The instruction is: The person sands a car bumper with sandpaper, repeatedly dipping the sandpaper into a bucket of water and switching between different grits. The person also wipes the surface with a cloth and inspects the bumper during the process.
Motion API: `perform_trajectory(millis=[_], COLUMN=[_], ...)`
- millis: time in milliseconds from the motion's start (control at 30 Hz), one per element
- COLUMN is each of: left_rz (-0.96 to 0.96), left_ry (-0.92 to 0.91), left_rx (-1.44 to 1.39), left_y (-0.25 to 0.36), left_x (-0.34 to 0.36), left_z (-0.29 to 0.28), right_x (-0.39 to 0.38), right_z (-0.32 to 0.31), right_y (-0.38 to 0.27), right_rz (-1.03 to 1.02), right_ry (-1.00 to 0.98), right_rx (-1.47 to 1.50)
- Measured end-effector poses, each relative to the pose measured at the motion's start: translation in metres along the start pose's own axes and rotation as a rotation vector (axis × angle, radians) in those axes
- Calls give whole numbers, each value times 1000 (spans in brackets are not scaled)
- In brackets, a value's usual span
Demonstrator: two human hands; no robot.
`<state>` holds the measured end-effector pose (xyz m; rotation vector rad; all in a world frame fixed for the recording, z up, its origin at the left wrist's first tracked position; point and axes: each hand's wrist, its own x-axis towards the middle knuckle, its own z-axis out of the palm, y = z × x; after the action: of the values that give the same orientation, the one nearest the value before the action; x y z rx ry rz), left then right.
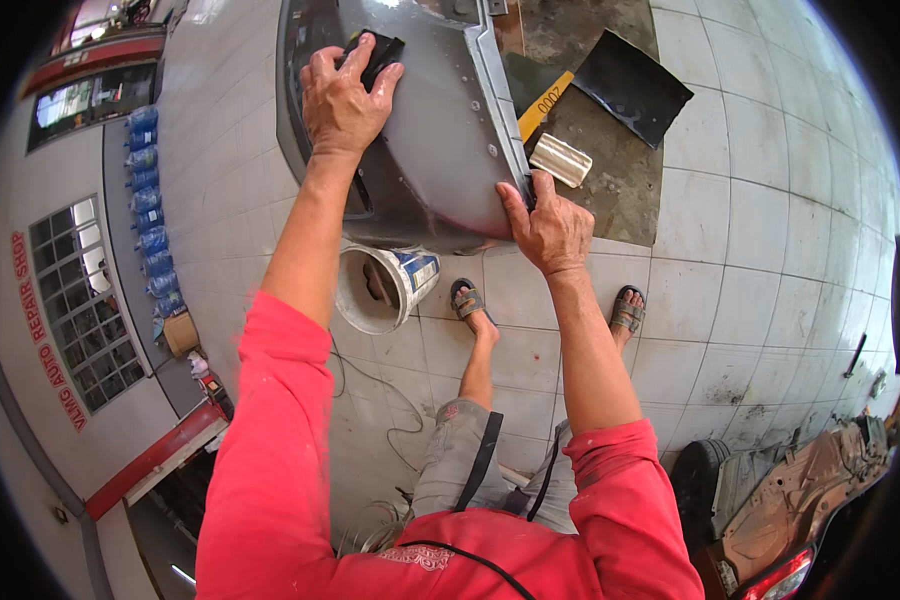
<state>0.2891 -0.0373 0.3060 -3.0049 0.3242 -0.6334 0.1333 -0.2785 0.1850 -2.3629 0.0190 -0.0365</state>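
A grey, wet-looking car bumper [435,120] lies in front of me at the top of the view. My left hand [342,105] presses a piece of black sandpaper [387,56] against its smooth face, fingers bent over it. At the bumper's near right corner, my right hand [558,232] grips the edge, with the thumb on the painted side and the other fingers on the rim. Just beyond that hand, a pale ribbed sanding block [561,160] rests beside a yellow strip [544,106] and a larger black sheet [632,88], probably sandpaper.
A stained dark mat [625,200] lies under the sheet and block. The white bucket [418,272], tilted in view, stands below the bumper near my left foot. Blue water jugs [148,200] line the left wall. A dismantled car part [800,490] is at lower right.
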Motion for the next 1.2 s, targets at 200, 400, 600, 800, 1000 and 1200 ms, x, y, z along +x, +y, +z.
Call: perform_trajectory(millis=[200,400,600,800,1000,1200], left_rz=[195,87,301,82,316,257], left_ry=[-211,-17,-223,-2,-251,-156], left_rx=[-242,-76,-257,-16,-210,-6], left_y=[50,-23,19,-23,35,-27], left_x=[-113,-5,-98,4,-89,-9], left_z=[-42,-3,-46,0,-45,-19], right_x=[-1,-2,-3,-2,-4,-4], right_z=[-9,0,-5,0,-2,-4], right_y=[19,4,20,7,22,13], right_rz=[50,1,13,-11,17,-13], right_ry=[-17,31,9,59,37,52], right_rx=[-43,14,-21,0,-8,-6])
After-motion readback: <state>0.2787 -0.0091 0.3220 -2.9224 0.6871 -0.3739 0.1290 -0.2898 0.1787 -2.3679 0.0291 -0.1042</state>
